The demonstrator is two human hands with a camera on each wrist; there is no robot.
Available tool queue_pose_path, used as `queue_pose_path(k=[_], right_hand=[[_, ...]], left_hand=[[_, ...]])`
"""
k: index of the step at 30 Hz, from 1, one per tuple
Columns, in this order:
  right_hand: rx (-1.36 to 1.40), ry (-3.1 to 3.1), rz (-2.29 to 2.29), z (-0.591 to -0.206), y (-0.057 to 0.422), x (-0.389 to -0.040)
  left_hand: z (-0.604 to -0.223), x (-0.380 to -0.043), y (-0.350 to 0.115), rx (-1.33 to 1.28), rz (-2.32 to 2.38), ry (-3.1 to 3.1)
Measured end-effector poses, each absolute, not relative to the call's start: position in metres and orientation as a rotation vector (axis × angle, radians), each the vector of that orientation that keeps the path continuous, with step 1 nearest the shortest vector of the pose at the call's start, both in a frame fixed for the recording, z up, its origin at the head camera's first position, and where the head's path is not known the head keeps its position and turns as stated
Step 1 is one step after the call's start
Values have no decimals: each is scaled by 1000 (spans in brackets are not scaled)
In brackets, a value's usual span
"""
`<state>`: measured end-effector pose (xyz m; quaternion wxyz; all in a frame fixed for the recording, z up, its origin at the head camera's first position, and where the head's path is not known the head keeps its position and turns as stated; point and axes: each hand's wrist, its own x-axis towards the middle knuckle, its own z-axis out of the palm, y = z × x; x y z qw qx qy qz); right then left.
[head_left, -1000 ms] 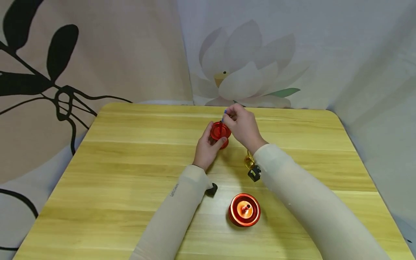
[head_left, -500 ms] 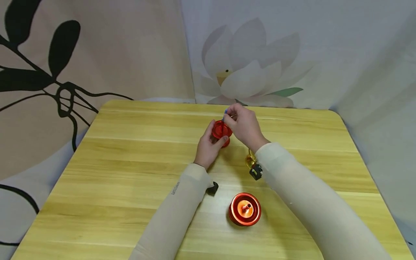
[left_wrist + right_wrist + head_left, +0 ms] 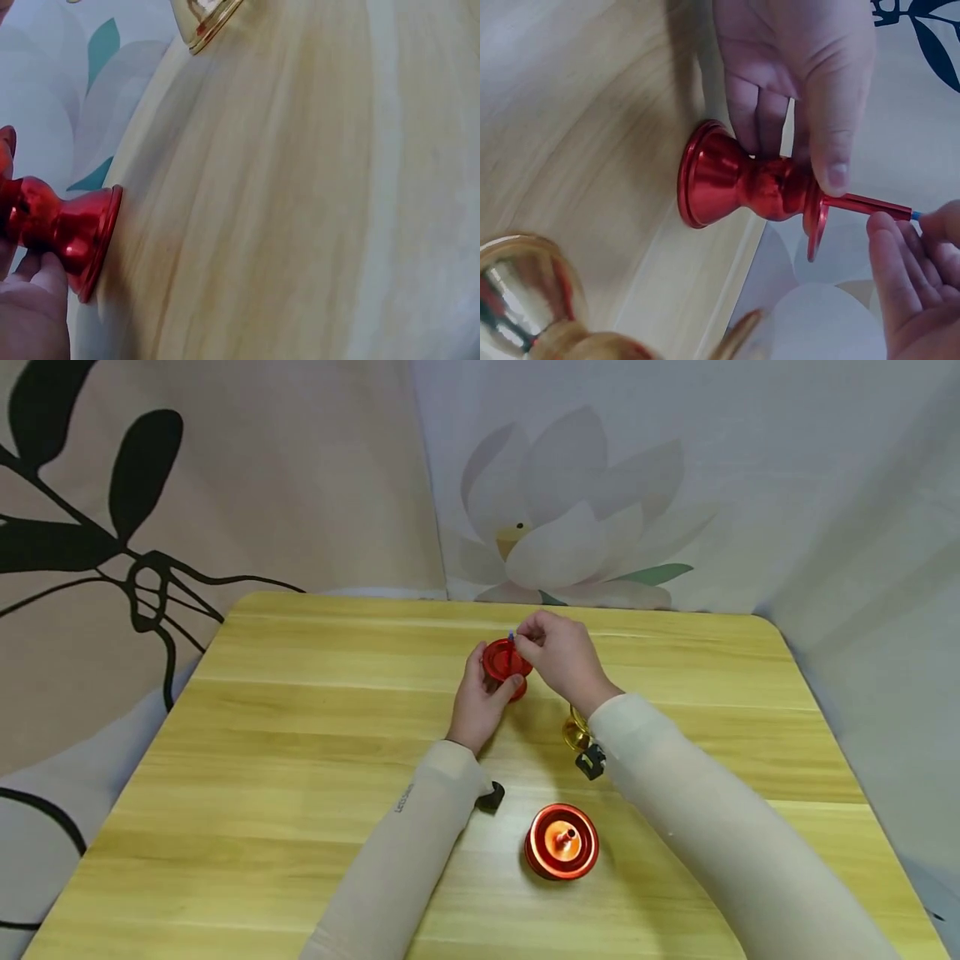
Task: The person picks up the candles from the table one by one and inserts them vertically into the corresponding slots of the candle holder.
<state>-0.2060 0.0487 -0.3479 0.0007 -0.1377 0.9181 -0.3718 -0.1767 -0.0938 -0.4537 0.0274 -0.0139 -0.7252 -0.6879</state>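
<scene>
My left hand [image 3: 478,702] grips a red metallic candlestick [image 3: 769,187] near the far edge of the table. Its fingers go round the waist and the thumb lies against the dish. The candlestick has a flared foot, a round bulge and a thin red tube [image 3: 866,205] rising from the dish. A slim blue piece [image 3: 916,215] sticks out of the tube's end. Fingertips of my right hand [image 3: 558,652] pinch at this blue end, one finger touching the tube. In the left wrist view, the candlestick's foot is seen at the left edge, with part of the left hand.
On the wooden table [image 3: 300,777], a gold candlestick [image 3: 576,731] stands partly behind the right sleeve. Nearer stands another red candlestick [image 3: 562,842], seen from above with its central stem. Behind the far edge hangs a curtain [image 3: 585,485] with a printed flower.
The right fingers have moved slightly down and right relative to the candlestick, and the blue piece shows lower, close to the tube's top. The left hand keeps its grip on the candlestick.
</scene>
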Motion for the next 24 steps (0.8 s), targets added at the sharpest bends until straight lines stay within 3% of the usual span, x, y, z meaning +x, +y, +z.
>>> queue_pose_path(k=[16,24], right_hand=[[-475,2951,-1143,-330,80,-183],[-408,3001,-1168,-320,109,-173]], left_hand=[[-460,-175,-101,-41,-2140,-2148],[-460,-160,-110,124,-2192,-2208]])
